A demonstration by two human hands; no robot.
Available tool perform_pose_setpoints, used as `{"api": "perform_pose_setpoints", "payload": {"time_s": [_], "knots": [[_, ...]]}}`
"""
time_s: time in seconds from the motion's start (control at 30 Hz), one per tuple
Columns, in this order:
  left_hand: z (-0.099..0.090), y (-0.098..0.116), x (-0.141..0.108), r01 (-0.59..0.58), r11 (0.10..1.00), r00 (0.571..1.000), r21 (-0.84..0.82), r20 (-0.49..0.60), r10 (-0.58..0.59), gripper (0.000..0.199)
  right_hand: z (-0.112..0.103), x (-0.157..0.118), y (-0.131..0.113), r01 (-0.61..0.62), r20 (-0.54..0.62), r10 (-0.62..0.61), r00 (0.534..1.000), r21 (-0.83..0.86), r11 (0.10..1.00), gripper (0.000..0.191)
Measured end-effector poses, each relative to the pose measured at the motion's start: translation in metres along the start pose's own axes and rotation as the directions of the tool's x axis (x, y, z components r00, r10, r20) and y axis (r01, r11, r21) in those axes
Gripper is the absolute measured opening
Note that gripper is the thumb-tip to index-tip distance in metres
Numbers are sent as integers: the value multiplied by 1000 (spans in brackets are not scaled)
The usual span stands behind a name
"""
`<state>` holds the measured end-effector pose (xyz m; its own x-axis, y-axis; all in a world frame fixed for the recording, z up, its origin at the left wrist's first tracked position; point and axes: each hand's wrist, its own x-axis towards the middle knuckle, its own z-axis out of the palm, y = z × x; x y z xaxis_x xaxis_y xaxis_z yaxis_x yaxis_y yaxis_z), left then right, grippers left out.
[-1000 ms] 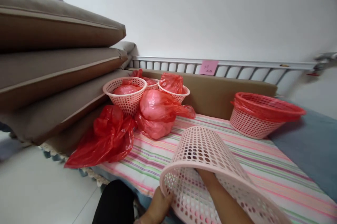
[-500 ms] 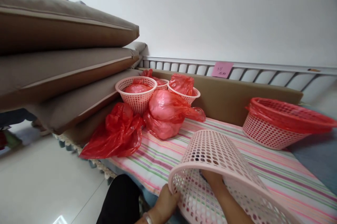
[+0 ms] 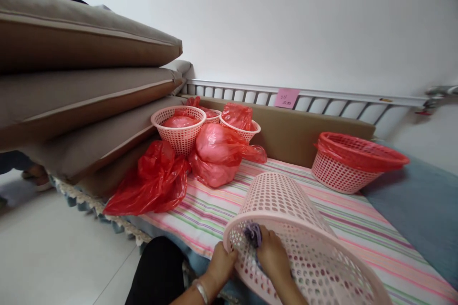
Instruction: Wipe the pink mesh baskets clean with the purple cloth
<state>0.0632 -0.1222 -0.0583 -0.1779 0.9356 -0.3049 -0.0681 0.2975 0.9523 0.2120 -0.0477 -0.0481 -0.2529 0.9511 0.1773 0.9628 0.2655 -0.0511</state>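
Note:
A pink perforated plastic basket (image 3: 286, 197) lies tipped on its side on the striped cloth (image 3: 207, 209), its wide opening towards me. My left hand (image 3: 222, 263) is closed on the basket's rim at its left side; a bracelet circles that wrist. Inside the opening, my right hand (image 3: 272, 253) grips a bunched purple cloth (image 3: 253, 234) close to the inner wall near the left rim. Part of the purple cloth is hidden beneath the fingers.
Behind are a tied red bag (image 3: 218, 152), a loose red bag (image 3: 153, 181) and bag-filled baskets (image 3: 182, 139). At the right stands a red-lined basket (image 3: 343, 171). Cushions (image 3: 89, 90) are stacked at the left. Part of a person's foot (image 3: 43, 183) shows at the left edge.
My right hand has come from deeper inside the basket towards the left rim, and the purple cloth now shows in it. My left hand stays on the rim. The view has shifted slightly right.

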Motion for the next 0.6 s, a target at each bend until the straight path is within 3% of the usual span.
{"api": "perform_pose_setpoints", "payload": {"time_s": [0.17,0.3,0.43,0.6], "knots": [[1,1,-1,-109,994,994,7,-9,109,22,13,-57,-17,71,43,-76,996,107,992,55],[-1,-1,2,-170,985,985,-13,-34,170,26,14,-69,-20,78,50,-86,995,153,985,62],[-5,-4,6,-155,987,988,31,20,154,26,6,-31,-14,54,9,-56,998,155,986,56],[-8,-7,10,17,992,1000,122,18,-19,42,14,49,11,-39,-90,57,994,190,981,45]]}}
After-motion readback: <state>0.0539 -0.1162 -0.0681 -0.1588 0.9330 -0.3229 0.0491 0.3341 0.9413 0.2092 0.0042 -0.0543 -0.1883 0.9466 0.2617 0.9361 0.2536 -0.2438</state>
